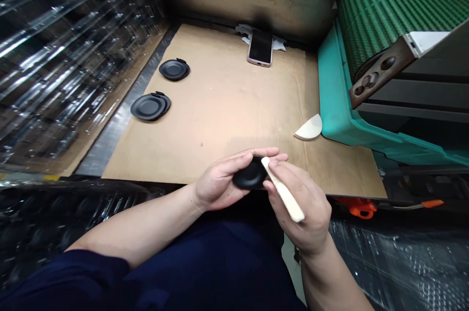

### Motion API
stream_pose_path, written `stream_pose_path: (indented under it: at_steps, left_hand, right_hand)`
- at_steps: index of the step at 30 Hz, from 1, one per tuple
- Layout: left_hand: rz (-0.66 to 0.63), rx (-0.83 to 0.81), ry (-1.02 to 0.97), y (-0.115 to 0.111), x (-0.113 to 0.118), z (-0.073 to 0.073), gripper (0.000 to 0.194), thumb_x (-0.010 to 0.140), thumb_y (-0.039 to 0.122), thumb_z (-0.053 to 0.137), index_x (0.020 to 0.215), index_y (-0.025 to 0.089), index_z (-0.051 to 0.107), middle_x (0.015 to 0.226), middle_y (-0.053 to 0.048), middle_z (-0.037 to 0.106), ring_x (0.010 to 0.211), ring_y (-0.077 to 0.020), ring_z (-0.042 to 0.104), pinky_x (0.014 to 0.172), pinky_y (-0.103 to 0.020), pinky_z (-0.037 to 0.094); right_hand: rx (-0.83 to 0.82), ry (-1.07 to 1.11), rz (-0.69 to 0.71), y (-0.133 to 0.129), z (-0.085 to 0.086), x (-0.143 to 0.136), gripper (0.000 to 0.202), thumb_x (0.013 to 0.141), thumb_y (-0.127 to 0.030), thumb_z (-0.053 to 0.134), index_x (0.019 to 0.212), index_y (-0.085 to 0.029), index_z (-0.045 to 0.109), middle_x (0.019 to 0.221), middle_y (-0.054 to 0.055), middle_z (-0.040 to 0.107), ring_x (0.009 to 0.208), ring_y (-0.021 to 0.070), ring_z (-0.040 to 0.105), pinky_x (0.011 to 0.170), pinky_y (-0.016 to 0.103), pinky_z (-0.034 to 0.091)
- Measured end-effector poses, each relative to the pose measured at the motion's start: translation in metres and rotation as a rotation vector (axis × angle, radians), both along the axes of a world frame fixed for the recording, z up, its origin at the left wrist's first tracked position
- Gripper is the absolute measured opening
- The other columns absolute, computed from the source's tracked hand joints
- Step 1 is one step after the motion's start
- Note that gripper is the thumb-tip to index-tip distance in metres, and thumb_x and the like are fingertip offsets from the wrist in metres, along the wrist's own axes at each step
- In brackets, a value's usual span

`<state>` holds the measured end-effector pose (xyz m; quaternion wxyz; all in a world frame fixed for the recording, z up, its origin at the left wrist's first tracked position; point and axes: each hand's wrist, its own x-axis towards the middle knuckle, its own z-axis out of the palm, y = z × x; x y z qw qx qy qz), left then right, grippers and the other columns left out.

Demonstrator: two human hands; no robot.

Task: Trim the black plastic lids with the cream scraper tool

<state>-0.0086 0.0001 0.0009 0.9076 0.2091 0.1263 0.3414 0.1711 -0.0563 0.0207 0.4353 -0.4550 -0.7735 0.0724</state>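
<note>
Close to my body, over the near edge of the cardboard, my left hand [220,179] is closed round a round black plastic lid [250,174], with the thumb on its rim. A thin off-white strip [284,191] is gripped in my right hand [306,203]. Its upper end meets the right side of the black lid; whether it presses on it I cannot tell. Part of the lid is hidden behind my right fingers. On the left of the cardboard lie two small overlapping groups of similar black lids, the nearer lids [148,107] and the farther lids [174,70].
Cardboard [227,106] covers the table. A phone [260,48] lies on crumpled tissue at the back. Right of it are a white half-round piece [309,127], a teal crate [333,91] and a green conveyor belt [399,3]. Stacked clear plastic trays [73,57] stand left. Orange-handled scissors [361,207] lie below.
</note>
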Motion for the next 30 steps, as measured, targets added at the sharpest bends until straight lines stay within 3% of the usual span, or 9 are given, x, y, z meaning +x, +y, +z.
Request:
stream_pose_path:
  at_steps: [15,21,30]
  left_hand:
    - [0.041,0.045,-0.002,0.000,0.003,-0.001,0.045,0.104,0.032,0.039,0.135,0.006,0.060,0.146,-0.024,0.056,0.137,-0.0325,0.054,0.122,-0.050,0.031]
    - [0.043,0.043,-0.024,0.001,0.003,-0.001,0.042,0.104,0.031,0.038,0.128,0.009,0.064,0.142,-0.020,0.060,0.139,-0.0325,0.051,0.122,-0.051,0.031]
    - [0.008,0.039,-0.003,0.001,0.005,0.002,0.055,0.104,0.048,0.033,0.120,0.007,0.067,0.136,-0.022,0.062,0.134,-0.0331,0.055,0.122,-0.049,0.031]
  right_hand:
    - [-0.092,0.010,0.089,-0.020,-0.004,-0.017,0.044,0.088,-0.004,0.066,0.131,-0.009,0.059,0.118,0.015,0.072,0.110,0.0224,0.069,0.089,0.036,0.062]
    - [-0.055,0.037,-0.018,-0.015,-0.006,-0.010,0.044,0.085,-0.001,0.069,0.128,-0.008,0.062,0.118,0.015,0.070,0.113,0.0233,0.067,0.095,0.037,0.060]
    - [-0.089,0.105,0.148,-0.015,-0.008,-0.021,0.050,0.086,-0.001,0.069,0.134,-0.011,0.060,0.122,0.015,0.070,0.113,0.0232,0.068,0.093,0.037,0.061]
